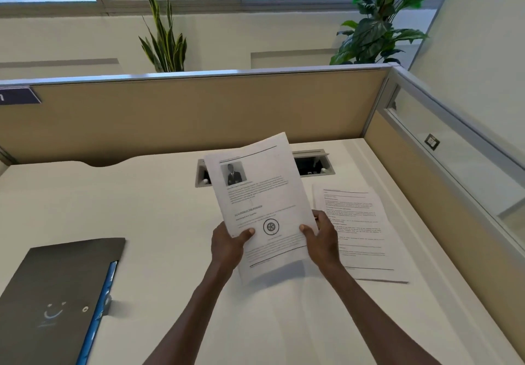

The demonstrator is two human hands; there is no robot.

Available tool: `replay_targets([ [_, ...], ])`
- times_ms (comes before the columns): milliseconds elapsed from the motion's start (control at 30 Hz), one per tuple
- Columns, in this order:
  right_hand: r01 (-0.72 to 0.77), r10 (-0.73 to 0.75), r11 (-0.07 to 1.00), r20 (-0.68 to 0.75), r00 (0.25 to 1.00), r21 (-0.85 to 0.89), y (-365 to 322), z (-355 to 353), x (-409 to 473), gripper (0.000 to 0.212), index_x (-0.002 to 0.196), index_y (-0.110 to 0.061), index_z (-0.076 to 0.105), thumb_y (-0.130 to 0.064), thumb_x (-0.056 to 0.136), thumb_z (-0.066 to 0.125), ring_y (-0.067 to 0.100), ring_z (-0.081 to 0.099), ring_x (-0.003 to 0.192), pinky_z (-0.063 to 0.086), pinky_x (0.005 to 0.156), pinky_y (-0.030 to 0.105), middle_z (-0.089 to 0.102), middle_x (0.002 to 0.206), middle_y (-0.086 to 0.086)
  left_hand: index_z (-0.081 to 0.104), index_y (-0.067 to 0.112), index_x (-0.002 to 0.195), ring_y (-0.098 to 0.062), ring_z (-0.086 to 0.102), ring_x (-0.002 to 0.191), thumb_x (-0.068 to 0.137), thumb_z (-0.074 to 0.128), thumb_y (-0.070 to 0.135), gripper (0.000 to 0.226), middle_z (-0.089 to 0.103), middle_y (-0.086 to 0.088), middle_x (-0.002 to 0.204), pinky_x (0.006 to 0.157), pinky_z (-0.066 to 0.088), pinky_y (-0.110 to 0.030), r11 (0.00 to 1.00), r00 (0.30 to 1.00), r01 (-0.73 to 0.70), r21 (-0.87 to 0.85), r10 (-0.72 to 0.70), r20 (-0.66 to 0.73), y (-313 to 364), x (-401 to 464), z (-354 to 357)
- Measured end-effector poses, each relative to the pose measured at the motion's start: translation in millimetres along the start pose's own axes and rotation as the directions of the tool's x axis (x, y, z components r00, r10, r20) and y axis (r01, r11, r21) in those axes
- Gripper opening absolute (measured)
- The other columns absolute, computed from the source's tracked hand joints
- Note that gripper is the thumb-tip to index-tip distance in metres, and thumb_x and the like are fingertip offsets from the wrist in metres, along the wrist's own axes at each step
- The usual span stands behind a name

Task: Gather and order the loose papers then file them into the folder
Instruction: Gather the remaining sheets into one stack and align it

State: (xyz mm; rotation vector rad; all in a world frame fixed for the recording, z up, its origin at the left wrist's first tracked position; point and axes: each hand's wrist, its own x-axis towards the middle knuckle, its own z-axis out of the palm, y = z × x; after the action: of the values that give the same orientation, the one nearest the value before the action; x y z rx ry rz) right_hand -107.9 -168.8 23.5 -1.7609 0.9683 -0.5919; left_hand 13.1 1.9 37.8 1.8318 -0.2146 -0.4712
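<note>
- While both hands hold it up at the centre of the frame, a printed sheet with a small photo and a round seal is tilted toward the camera, clear of the desk.
- Left hand is closed on the sheet's lower left edge, thumb on the front; right hand pinches the lower right edge the same way.
- Whether more than one page is in this grip cannot be told.
- More loose papers lie flat on the desk at right centre, just beside the right hand.
- At the lower left of the frame, well apart from the papers, the dark folder lies shut.
- Judging by this, the step is gathering and ordering: the page is being checked for its place.
- Next, it likely needs joining with the desk stack, edges squared, before the folder is opened.
</note>
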Motion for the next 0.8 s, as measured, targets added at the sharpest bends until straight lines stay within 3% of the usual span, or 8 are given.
replay_targets([
  [100, -0.022, 0.02, 1.0, -0.094, 0.995, -0.018, 13.0, -31.1, 12.4, 0.036, 0.12, -0.013, 0.055, -0.002, 0.086, 0.063, 0.018, 0.06, 0.096, 0.05, 0.085, 0.032, 0.063, 0.107, 0.0, 0.068, 0.016, 0.11, -0.017, 0.07, 0.094, 0.083, 0.073, 0.016, 0.027, 0.073, 0.004, 0.106, 0.082, 0.056, -0.036, 1.0, 0.998, -0.016, 0.009, 0.015, 0.067, 8.1, 9.2, 38.2],
  [267, -0.117, 0.092, 0.986, -0.195, 0.976, -0.12, 46.5, -85.4, 37.4, 0.044, 0.127, -0.01, 0.054, -0.002, 0.085, 0.063, 0.027, 0.061, 0.11, 0.05, 0.098, 0.043, 0.064, 0.124, 0.008, 0.063, 0.01, 0.122, -0.013, 0.059, 0.096, 0.092, 0.059, 0.008, 0.03, 0.065, 0.005, 0.106, 0.082, 0.042, -0.025, 1.0, 0.995, -0.006, 0.024, 0.004, 0.096, 17.0, 15.6, 102.4],
  [400, -0.216, 0.17, 0.959, -0.242, 0.955, -0.181, 68.5, -115.9, 48.9, 0.047, 0.132, -0.007, 0.052, -0.002, 0.086, 0.062, 0.029, 0.058, 0.116, 0.045, 0.096, 0.031, 0.061, 0.129, 0.011, 0.069, 0.012, 0.116, -0.016, 0.064, 0.095, 0.091, 0.057, 0.004, 0.029, 0.068, 0.006, 0.101, 0.082, 0.042, -0.023, 0.998, 0.981, -0.011, 0.058, -0.001, 0.196, 15.2, 15.3, 142.1],
  [633, -0.345, 0.271, 0.903, -0.282, 0.92, -0.255, 101.0, -133.4, 56.6, 0.053, 0.139, -0.008, 0.046, -0.004, 0.088, 0.06, 0.031, 0.054, 0.122, 0.044, 0.096, 0.034, 0.057, 0.134, 0.014, 0.063, 0.001, 0.096, -0.03, 0.059, 0.087, 0.085, 0.051, 0.001, 0.016, 0.066, -0.015, 0.093, 0.071, 0.043, -0.033, 0.931, 0.953, -0.111, 0.348, 0.001, 0.302, -13.1, 23.6, 190.1],
  [800, -0.386, 0.302, 0.859, -0.277, 0.912, -0.336, 116.7, -131.7, 59.8, 0.056, 0.144, -0.007, 0.04, -0.007, 0.09, 0.058, 0.032, 0.045, 0.132, 0.038, 0.106, 0.038, 0.048, 0.144, 0.014, 0.059, 0.003, 0.098, -0.031, 0.056, 0.084, 0.086, 0.051, 0.003, 0.014, 0.055, -0.013, 0.088, 0.065, 0.037, -0.031, 0.861, 0.931, -0.185, 0.474, -0.001, 0.365, -20.3, 23.1, 197.2],
])
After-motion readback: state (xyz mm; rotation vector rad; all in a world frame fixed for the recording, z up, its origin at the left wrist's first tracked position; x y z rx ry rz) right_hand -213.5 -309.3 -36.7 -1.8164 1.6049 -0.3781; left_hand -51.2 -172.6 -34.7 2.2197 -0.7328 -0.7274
